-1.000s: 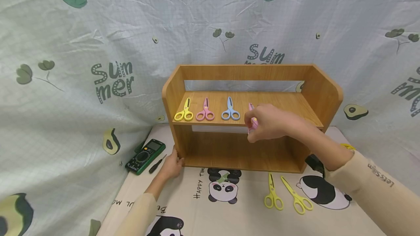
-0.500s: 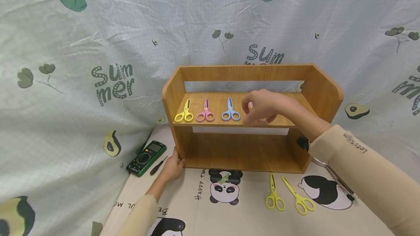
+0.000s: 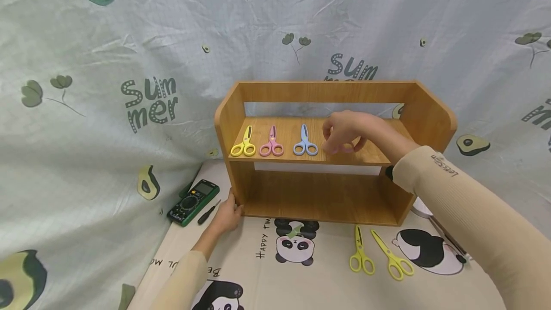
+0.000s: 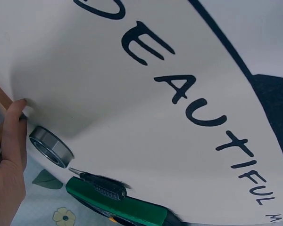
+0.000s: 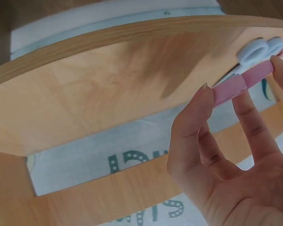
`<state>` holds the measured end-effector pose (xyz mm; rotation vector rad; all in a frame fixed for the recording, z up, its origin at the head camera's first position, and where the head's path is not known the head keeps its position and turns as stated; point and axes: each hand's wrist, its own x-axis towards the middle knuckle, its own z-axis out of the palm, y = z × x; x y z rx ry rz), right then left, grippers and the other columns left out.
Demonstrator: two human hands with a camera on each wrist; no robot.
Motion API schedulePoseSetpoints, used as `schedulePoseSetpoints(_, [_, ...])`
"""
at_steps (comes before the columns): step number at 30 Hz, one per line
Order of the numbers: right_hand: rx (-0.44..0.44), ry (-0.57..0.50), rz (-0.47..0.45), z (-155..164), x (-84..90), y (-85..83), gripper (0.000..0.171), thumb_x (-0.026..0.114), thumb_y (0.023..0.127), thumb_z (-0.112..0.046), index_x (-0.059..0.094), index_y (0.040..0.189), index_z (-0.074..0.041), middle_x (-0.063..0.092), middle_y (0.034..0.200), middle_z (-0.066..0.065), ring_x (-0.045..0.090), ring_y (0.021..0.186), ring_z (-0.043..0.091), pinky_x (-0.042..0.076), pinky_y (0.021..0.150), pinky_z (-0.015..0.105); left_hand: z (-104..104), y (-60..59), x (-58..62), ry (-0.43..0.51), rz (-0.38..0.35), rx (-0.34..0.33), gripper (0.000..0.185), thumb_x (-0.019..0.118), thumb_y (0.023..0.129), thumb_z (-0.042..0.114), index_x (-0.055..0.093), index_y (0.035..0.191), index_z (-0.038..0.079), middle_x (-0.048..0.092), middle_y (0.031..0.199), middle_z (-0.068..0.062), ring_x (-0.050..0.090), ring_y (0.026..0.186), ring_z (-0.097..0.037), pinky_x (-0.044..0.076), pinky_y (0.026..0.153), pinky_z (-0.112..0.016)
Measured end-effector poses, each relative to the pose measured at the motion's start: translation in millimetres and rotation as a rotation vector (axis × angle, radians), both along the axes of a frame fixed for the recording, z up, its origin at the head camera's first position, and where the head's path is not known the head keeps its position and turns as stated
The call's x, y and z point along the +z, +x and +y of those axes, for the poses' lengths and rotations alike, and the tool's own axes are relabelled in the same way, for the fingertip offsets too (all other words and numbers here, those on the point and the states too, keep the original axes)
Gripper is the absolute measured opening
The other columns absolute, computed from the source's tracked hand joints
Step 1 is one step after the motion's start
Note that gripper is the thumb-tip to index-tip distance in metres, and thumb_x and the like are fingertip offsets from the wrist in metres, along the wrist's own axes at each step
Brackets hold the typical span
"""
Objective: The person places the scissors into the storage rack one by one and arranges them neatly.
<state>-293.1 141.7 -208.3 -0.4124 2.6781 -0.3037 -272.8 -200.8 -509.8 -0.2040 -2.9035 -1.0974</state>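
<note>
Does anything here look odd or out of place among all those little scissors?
Two yellow scissors lie on the panda mat in front of the wooden shelf, not lined up on it like the others. A green multimeter and a screwdriver by the left hand look unrelated to the scissors.

The wooden shelf (image 3: 424, 118) stands on a panda-print mat (image 3: 327, 271); yellow scissors (image 3: 244, 143), pink scissors (image 3: 272, 142) and blue scissors (image 3: 304, 142) lie on its upper board (two more yellow pairs (image 3: 379, 257) lie on the mat).
</note>
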Motion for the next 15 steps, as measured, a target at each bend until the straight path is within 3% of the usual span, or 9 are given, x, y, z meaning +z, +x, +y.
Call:
schedulePoseSetpoints(7, [-0.05,0.017,-0.042,3.5,-6.5,-11.7,0.018,0.07,0.09,-0.026,0.062,0.092,-0.01,0.062,0.072,0.003,0.057,0.067,0.017,0.057,0.061,0.034,-0.9,1.1,2.6,0.009,-0.019,0.005,0.058,0.052,0.103,0.002,0.023,0.153,-0.006,0.057,0.137,-0.042,0.07,0.088,-0.033,0.054,0.062,-0.035])
schedulePoseSetpoints(12, [-0.069,0.028,-0.064,2.3,-12.8,-18.2,0.017,0.07,0.09,-0.025,0.063,0.091,-0.01,0.061,0.072,0.001,0.055,0.063,0.015,0.057,0.06,0.032,-0.1,1.8,3.3,0.004,-0.025,0.009,0.058,0.052,0.104,0.003,0.023,0.154,-0.005,0.056,0.139,-0.041,0.069,0.102,-0.036,0.055,0.071,-0.037])
schedulePoseSetpoints(15, [-0.064,0.033,-0.075,0.9,-15.2,-21.1,0.015,0.07,0.089,-0.022,0.061,0.09,-0.01,0.059,0.07,0.001,0.053,0.061,0.013,0.054,0.058,0.031,0.2,1.7,2.4,0.013,-0.032,0.013,0.059,0.052,0.104,0.003,0.023,0.155,-0.004,0.055,0.14,-0.041,0.069,0.101,-0.037,0.055,0.068,-0.037])
